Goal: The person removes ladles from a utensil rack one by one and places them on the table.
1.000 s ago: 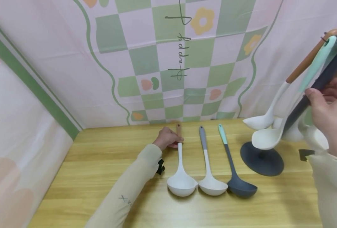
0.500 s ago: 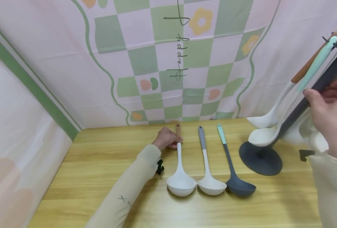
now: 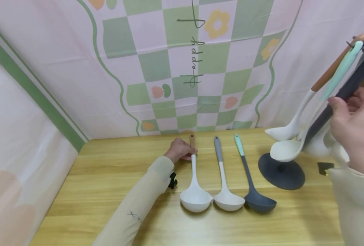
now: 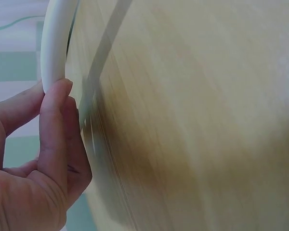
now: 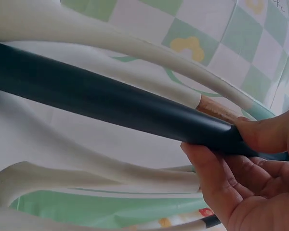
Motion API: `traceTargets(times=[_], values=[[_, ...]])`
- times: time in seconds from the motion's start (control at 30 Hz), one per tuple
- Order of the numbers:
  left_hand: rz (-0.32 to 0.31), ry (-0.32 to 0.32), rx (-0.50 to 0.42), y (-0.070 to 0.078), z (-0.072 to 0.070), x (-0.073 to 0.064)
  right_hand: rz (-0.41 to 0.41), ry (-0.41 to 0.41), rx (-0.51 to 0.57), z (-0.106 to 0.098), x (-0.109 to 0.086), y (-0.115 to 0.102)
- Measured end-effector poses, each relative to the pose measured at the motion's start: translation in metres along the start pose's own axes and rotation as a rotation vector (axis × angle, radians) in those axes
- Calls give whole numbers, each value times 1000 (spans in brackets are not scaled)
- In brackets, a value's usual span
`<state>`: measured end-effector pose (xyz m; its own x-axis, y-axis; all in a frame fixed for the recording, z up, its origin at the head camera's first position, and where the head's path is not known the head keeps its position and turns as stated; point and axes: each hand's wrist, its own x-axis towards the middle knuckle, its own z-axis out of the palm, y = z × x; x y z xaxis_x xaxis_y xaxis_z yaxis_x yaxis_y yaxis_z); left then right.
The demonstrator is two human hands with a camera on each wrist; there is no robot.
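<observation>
1. The left hand (image 3: 180,149) pinches the brown-handled ladle (image 3: 196,200) at the lower end of its handle, where the white shaft begins; thumb and fingers are closed together on it, as the left wrist view also shows.
2. That ladle lies on the table (image 3: 114,181), its handle pointing to the cloth and its bowl toward the person.
3. Just to its right lies the grey-handled ladle (image 3: 229,200), with a white bowl; the two bowls touch or nearly touch.
4. Next in the row is the dark ladle (image 3: 260,202) with a mint handle, its bowl close beside its neighbour's.
5. The right hand (image 3: 358,123) grips the dark pole (image 3: 343,97) of a utensil stand, thumb on one side and curled fingers on the other.
6. The round base (image 3: 281,171) of the stand is right of the dark ladle.
7. Several utensils hang around the pole, among them a white ladle with a brown handle (image 3: 331,73) and one with a mint handle (image 3: 340,70); others are partly hidden by the hand.
8. A green-and-white checked cloth (image 3: 157,65) with flowers and lettering hangs behind the table.
</observation>
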<state>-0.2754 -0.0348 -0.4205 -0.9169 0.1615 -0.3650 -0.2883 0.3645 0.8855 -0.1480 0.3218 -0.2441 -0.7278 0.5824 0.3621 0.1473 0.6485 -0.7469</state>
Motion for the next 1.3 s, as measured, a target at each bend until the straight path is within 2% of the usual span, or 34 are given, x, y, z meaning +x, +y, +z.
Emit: traceTargets(times=[0.23, 0.37, 0.47, 0.57, 0.63, 0.67, 0.77, 0.87, 0.9, 0.93, 0.97, 1.07, 1.17, 1.3], values=[[12, -17, -1, 2, 1, -3, -18, -22, -32, -3, 3, 2], [36, -33, 47, 5, -1, -7, -35, -23, -35, -2, 4, 4], [77, -66, 75, 18, -5, -13, -33, -34, -40, -2, 2, 6], [138, -79, 128, 45, -4, -22, -19, -46, -50, -1, 1, 7], [224, -77, 150, 68, 3, -27, -11, -34, -58, -1, 2, 5], [294, -63, 154, 81, 9, -30, -9, -25, -61, 0, 2, 5], [593, 38, 131, 114, 35, -40, 5, -7, -55, 1, 3, 3], [876, 104, 89, 138, 67, -50, 17, -4, -46, 0, 4, 4], [943, 111, 77, 145, 78, -53, 21, -7, -52, -1, 4, 4], [995, 90, 51, 150, 87, -57, 21, -14, -67, -1, 4, 3], [1020, 60, 36, 155, 96, -60, 21, -22, -89, -2, 3, 2], [1035, -16, 18, 171, 120, -69, 12, -53, -159, -3, 0, -3], [960, -76, 33, 190, 138, -80, -8, -52, -190, -5, -2, -8], [853, -101, 79, 211, 156, -92, -62, -1, -171, -4, -1, -2]])
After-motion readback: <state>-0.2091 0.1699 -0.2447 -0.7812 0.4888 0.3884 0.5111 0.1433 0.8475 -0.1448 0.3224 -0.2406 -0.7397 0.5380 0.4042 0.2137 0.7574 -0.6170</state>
